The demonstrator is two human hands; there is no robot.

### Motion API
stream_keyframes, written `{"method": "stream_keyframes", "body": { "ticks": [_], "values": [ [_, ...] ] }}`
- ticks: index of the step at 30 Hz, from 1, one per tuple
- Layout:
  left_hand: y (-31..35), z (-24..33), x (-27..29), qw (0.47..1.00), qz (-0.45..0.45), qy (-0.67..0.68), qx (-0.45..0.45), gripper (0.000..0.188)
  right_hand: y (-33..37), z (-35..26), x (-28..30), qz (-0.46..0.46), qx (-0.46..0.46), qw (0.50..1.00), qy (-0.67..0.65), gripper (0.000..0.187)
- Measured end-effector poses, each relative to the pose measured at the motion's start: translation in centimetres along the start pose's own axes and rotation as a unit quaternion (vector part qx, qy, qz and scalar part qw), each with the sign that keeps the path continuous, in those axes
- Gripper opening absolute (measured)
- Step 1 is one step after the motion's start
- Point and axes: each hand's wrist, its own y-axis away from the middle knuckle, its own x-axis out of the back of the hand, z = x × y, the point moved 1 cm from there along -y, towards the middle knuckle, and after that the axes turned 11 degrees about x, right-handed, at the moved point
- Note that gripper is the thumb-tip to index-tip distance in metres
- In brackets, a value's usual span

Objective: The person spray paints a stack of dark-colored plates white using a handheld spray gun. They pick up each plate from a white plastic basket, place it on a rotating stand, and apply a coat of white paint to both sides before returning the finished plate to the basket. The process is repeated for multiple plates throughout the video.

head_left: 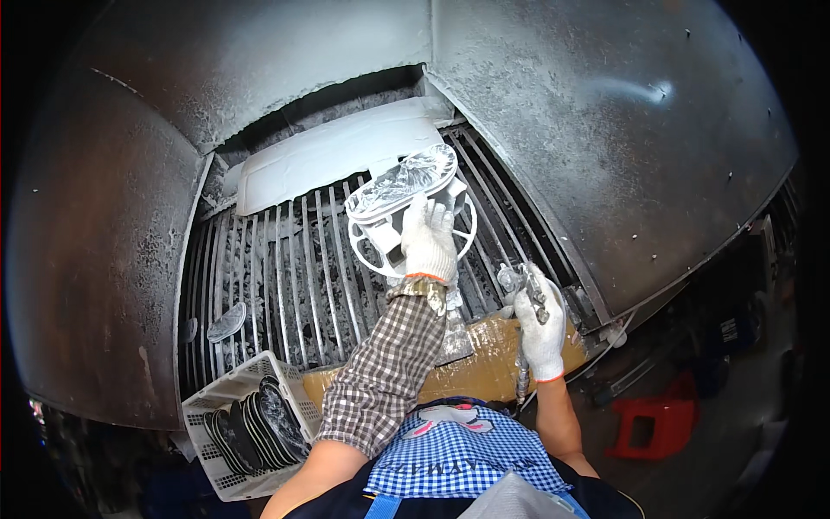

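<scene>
My left hand (428,242), in a white knit glove, reaches forward and grips a white round wire turntable stand (380,238). On top of the stand lies an oval part (406,177) with a shiny grey coated face. My right hand (540,324), also gloved, holds a metal spray gun (521,281) close to the right of the stand, its nozzle towards the part. Both hands work inside a paint-crusted spray booth.
A slatted metal grate (285,277) forms the booth floor, with a white-coated board (333,156) at the back. One loose oval part (226,322) lies on the grate at left. A white plastic basket (233,389) holds several dark oval parts. A red stool (653,424) stands at right.
</scene>
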Motion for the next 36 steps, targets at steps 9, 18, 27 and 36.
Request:
{"method": "stream_keyframes", "body": {
  "ticks": [9, 18, 27, 36],
  "values": [
    [-4.0, 0.0, 0.0, 0.956, -0.039, -0.247, -0.155, 0.036, 0.2, 0.2, -0.1, 0.021, -0.016, 0.999, -0.039, 0.054],
    [-0.4, 2.2, -2.3, 0.961, -0.058, -0.189, -0.191, 0.024, -0.9, 4.0, 2.0, 0.018, 0.028, 0.999, 0.022, 0.044],
    [-0.6, 9.0, 4.1, 0.943, 0.074, -0.099, -0.308, 0.022, -2.4, 12.4, 7.0, -0.047, -0.044, 0.998, -0.014, 0.056],
    [-2.4, 12.4, 24.1, 0.919, 0.316, -0.013, -0.235, 0.038, -1.8, 14.7, 8.0, -0.086, -0.133, 0.986, -0.043, 0.053]
  ]
}}
